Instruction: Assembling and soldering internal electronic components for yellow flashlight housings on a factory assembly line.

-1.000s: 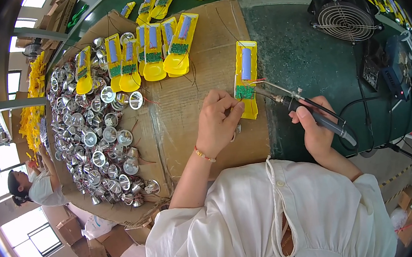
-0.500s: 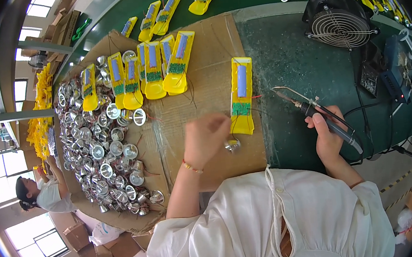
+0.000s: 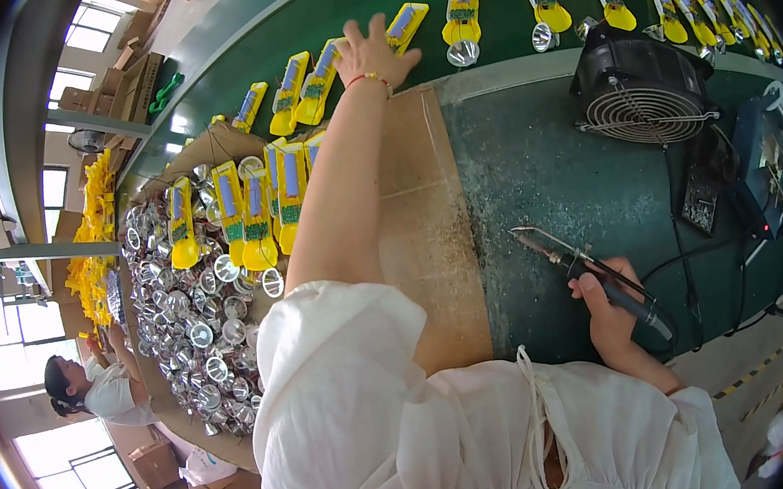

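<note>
My left hand [image 3: 377, 57] reaches far out over the back strip of the bench, its fingers spread and nothing visibly held. Beside the fingertips lies a yellow plastic housing [image 3: 407, 24] with a blue battery cell. Just right of it, another yellow housing [image 3: 461, 7] has a silver reflector cup [image 3: 463, 53] at its lower end. My right hand [image 3: 609, 313] grips a soldering iron [image 3: 638, 307] by its dark handle; the thin metal tip points up and left above the green mat [image 3: 536, 174].
Many silver reflector cups [image 3: 200, 334] are heaped at left, with several yellow housings [image 3: 229, 203] on top. A black fan [image 3: 645, 88] and solder spool [image 3: 782, 112] stand at right. Cardboard [image 3: 436, 268] covers the middle. Another person [image 3: 103, 385] works at far left.
My left hand has moved from the cardboard to the back strip. The housing and loose reflector from the cardboard are gone from there; one with a reflector now lies in the back row.
</note>
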The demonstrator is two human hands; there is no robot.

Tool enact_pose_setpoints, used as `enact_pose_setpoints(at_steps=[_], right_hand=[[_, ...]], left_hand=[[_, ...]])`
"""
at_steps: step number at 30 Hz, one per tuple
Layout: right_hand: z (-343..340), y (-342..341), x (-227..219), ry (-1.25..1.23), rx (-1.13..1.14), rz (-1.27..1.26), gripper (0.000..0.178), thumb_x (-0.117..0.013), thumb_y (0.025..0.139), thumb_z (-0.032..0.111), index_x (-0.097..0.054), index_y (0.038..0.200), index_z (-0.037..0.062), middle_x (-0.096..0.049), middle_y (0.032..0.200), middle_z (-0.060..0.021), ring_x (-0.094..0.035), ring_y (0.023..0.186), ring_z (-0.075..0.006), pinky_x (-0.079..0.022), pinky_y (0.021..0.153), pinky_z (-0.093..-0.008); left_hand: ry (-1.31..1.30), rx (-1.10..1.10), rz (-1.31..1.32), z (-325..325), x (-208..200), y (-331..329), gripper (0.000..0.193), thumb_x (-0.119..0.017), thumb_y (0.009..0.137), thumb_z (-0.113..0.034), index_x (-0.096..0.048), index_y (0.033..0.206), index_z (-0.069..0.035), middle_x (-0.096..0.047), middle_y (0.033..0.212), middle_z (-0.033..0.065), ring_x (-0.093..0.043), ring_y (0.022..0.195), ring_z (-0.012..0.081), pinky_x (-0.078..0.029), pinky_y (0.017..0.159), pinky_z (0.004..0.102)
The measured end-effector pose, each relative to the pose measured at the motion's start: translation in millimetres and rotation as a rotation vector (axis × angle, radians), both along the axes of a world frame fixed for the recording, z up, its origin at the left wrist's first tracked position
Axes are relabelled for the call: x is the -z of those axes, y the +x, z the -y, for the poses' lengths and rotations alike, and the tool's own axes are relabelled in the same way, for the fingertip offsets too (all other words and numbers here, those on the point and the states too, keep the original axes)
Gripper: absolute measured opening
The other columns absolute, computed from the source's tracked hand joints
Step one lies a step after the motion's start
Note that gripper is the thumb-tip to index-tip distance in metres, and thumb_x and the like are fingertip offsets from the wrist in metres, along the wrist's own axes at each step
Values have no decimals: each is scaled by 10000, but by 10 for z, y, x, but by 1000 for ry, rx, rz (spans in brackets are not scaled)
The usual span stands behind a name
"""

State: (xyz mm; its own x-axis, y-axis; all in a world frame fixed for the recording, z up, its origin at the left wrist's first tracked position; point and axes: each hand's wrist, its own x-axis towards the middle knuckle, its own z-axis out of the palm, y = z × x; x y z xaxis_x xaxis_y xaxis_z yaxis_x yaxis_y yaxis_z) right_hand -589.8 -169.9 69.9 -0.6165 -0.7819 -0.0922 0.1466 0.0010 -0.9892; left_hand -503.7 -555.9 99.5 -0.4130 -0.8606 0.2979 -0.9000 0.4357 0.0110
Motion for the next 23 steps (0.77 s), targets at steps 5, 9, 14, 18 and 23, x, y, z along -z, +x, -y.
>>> enact_pose_setpoints(at_steps=[5, 9, 14, 18, 23], right_hand=[[-3, -19, 8, -3, -27, 24, 172, -611, 812, 82, -503, 897, -22, -603, 746, -114, -580, 644, -129, -483, 594, -243], [25, -31, 38, -17, 10, -14, 157, -572, 823, 78, -520, 919, -34, -581, 745, -104, -574, 656, -137, -473, 616, -246], [57, -19, 67, -112, 41, -60, 145, -554, 830, 95, -530, 900, -30, -545, 717, -77, -537, 635, -131, -452, 643, -251], [59, -5, 84, -134, 50, -74, 137, -552, 840, 94, -533, 896, -29, -547, 725, -76, -532, 635, -130, -437, 630, -242], [-13, 37, 105, -142, 57, -85, 154, -555, 846, 108, -535, 912, -30, -553, 739, -80, -533, 641, -132, -438, 637, -244]], left_hand=[[366, 54, 89, -404, -138, 124, 630, -473, 807, -318, -210, 1373, -233, -392, 1240, 225, -534, 1027, 369, -419, 894, 418], [183, 109, 71, -1532, -73, 554, 620, -501, 798, -264, -257, 1365, -204, -393, 1217, 226, -585, 842, 328, -502, 667, 393], [408, 46, -31, -2674, -164, 1074, 697, -622, 732, -356, -311, 1338, -209, -354, 1234, 212, -594, 784, 346, -514, 606, 410], [139, -36, -466, -2802, -241, 1517, 538, -666, 691, -278, -453, 1165, -141, -489, 1078, 116, -579, 800, 287, -503, 611, 379], [-174, -234, 12, -2381, -163, 2580, 326, -639, 690, -134, -537, 1000, -135, -524, 847, 80, -548, 807, 246, -469, 670, 322]])
